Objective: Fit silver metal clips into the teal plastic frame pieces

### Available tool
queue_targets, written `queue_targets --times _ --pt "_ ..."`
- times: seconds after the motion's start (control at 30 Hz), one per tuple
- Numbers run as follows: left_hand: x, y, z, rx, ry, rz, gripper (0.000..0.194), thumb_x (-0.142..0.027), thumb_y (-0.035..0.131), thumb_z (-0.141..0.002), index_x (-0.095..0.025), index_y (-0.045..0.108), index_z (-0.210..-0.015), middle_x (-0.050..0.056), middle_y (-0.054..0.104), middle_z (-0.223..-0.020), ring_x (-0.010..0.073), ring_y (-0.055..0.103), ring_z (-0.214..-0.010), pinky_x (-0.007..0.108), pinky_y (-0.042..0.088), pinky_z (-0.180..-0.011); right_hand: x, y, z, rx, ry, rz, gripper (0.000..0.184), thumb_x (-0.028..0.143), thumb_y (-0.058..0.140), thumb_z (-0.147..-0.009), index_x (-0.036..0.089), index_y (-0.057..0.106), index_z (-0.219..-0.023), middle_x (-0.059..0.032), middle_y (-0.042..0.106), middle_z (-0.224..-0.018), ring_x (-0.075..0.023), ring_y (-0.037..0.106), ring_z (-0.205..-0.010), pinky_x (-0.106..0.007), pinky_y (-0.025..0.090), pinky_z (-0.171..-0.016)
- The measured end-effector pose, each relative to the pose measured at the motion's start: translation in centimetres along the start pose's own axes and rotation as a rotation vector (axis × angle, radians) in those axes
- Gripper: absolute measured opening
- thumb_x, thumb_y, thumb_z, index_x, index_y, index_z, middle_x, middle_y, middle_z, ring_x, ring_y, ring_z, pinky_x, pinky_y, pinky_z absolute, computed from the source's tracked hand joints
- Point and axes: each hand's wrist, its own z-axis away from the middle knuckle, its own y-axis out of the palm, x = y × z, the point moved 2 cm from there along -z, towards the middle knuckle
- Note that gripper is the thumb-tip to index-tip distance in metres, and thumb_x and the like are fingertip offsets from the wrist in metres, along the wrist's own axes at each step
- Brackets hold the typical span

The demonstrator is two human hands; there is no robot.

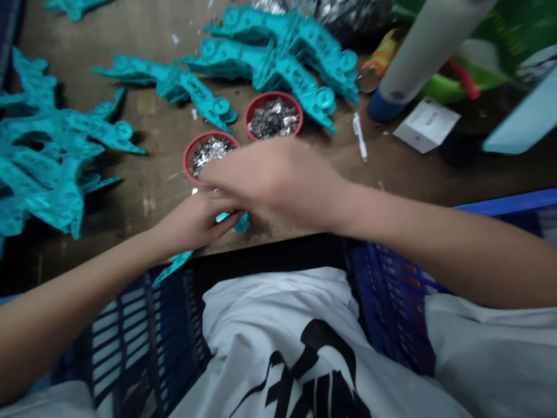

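My left hand (195, 220) is closed on a teal plastic piece (176, 264) at the near edge of the wooden table (148, 191); the piece's tail hangs down over the edge. My right hand (274, 180) reaches across above it, motion-blurred, fingertips at the rim of the nearer red bowl (191, 154) of small silvery metal bits. Whether these fingers pinch anything is not clear. A second red bowl (273, 116) of the same bits stands just behind.
Piles of teal plastic pieces lie at the left (47, 157) and back centre (282, 64). A white marker (360, 136), a small white box (426, 123), a white-and-blue tube (418, 52) stand at the right. A blue crate (391, 290) is below the table edge.
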Motion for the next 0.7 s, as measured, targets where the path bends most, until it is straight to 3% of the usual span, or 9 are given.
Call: queue_targets --times 0.03,0.1,0.17,0.2,0.33,0.57,0.7 --pt "0.6 -0.7 1.5 0.082 0.074 -0.07 0.016 -0.034 0.081 -0.101 -0.032 0.096 -0.104 0.011 0.092 -0.111 0.0416 0.089 -0.117 0.067 0.075 -0.118 -0.5 0.6 -0.2 -0.025 0.023 -0.045 0.033 0.045 0.069 -0.118 0.032 0.089 -0.141 -0.0095 0.085 -0.12 -0.0294 0.076 -0.113 -0.044 0.055 -0.095" --pt "1.6 -0.9 3.9 0.241 0.23 -0.43 0.034 -0.04 0.066 -0.115 -0.024 0.095 -0.12 0.018 0.093 -0.13 0.0443 0.088 -0.128 0.069 0.072 -0.12 -1.7 1.9 -0.4 -0.061 0.08 -0.126 0.034 0.047 0.071 -0.118 0.031 0.09 -0.142 -0.01 0.087 -0.123 -0.031 0.077 -0.115 -0.046 0.057 -0.097" --pt "2.4 -0.2 5.4 0.298 0.337 -0.735 0.043 -0.038 0.058 -0.122 -0.018 0.091 -0.139 0.026 0.087 -0.15 0.0504 0.082 -0.149 0.07 0.073 -0.118 -3.3 3.2 -0.2 -0.087 0.162 -0.184 0.034 0.047 0.072 -0.119 0.03 0.09 -0.142 -0.0105 0.088 -0.124 -0.0322 0.078 -0.117 -0.047 0.058 -0.1" --pt "2.7 0.4 5.8 0.293 0.352 -0.811 0.041 -0.036 0.063 -0.12 -0.017 0.089 -0.146 0.027 0.084 -0.159 0.0526 0.076 -0.158 0.069 0.074 -0.118 -4.2 3.9 0.0 -0.105 0.213 -0.203 0.033 0.045 0.071 -0.12 0.029 0.091 -0.142 -0.0108 0.088 -0.124 -0.0322 0.078 -0.117 -0.047 0.058 -0.1" --pt "3.7 2.1 6.2 0.255 0.381 -0.858 0.06 -0.028 0.078 -0.114 -0.02 0.076 -0.174 0.025 0.063 -0.19 0.0529 0.057 -0.181 0.066 0.072 -0.126 -7.2 6.3 1.4 -0.171 0.35 -0.225 0.036 0.029 0.058 -0.122 0.022 0.092 -0.132 -0.0124 0.087 -0.121 -0.0303 0.078 -0.112 -0.045 0.058 -0.1" --pt "5.0 1.1 6.6 0.279 0.456 -0.874 0.058 -0.026 0.077 -0.115 -0.013 0.077 -0.172 0.028 0.063 -0.188 0.0548 0.059 -0.178 0.068 0.074 -0.121 -8.5 8.7 1.5 -0.025 0.353 -0.187 0.031 0.018 0.061 -0.118 0.017 0.085 -0.137 -0.0157 0.087 -0.125 -0.0315 0.077 -0.113 -0.042 0.055 -0.099" --pt "5.0 0.9 6.6 0.278 0.442 -0.829 0.054 -0.028 0.078 -0.115 -0.018 0.081 -0.168 0.025 0.063 -0.189 0.0538 0.061 -0.177 0.067 0.076 -0.115 -8.8 9.6 1.6 -0.002 0.345 -0.204 0.024 0.019 0.06 -0.119 0.019 0.084 -0.122 -0.0137 0.085 -0.113 -0.0295 0.074 -0.102 -0.038 0.051 -0.091"
